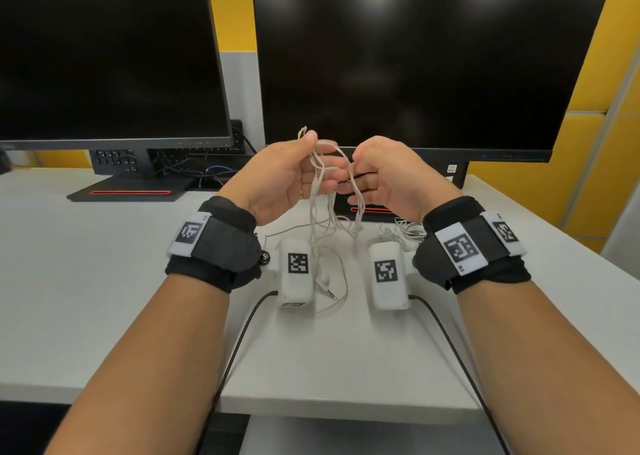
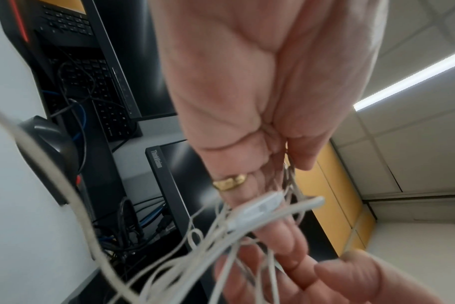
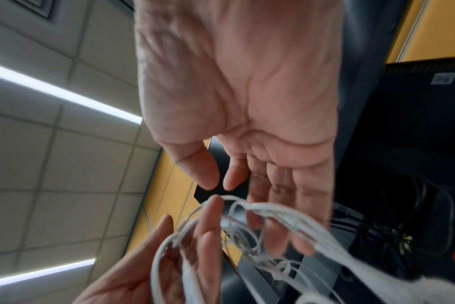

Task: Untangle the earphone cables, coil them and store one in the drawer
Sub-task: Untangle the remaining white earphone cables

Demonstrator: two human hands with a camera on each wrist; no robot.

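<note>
Evidently early in the untangling stage. Left hand pinches the tangled earphone cables between thumb and fingers, raised above the worktop; an inline remote lies across its fingers in the left wrist view. Right hand is loosely curled with strands draped over its fingers; thumb and forefinger stand apart in the right wrist view, so a firm hold is not confirmed. Loose ends, an earbud and the jack plug trail on the worktop. A second white cable bundle lies near the right wrist. Judged remaining: separation, coiling, storage. No drawer in view.
</note>
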